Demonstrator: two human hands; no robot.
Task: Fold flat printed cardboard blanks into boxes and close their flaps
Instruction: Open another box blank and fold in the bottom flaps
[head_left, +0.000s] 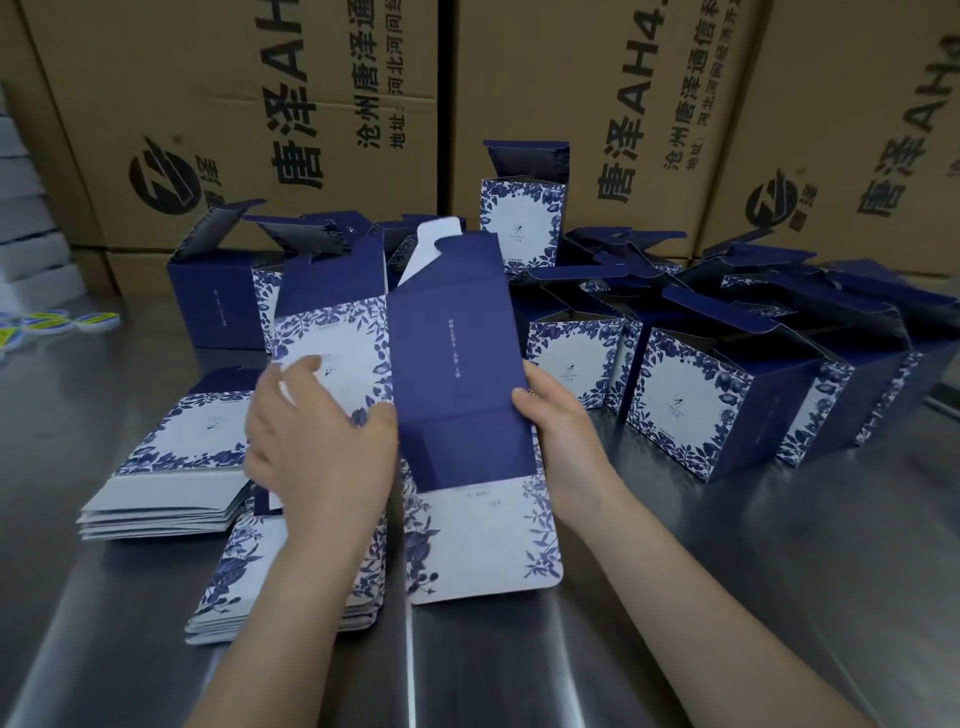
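Brown corrugated shipping cartons (311, 104) line the table's far edge. Stainless steel table (779, 571). Erected navy-and-white floral boxes (685, 395), top flaps open, crowd the far right. Stacks of flat blanks (171, 467) lie toward the left edge. Partly opened navy-and-white floral cardboard blank (452, 364) is held upright above table centre. Right hand (561, 426) grips its right edge; left hand (317, 447), blurred, holds the floral panel.

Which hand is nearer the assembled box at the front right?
Right. The right hand grips the blank just left of that box; the left hand holds its opposite side.
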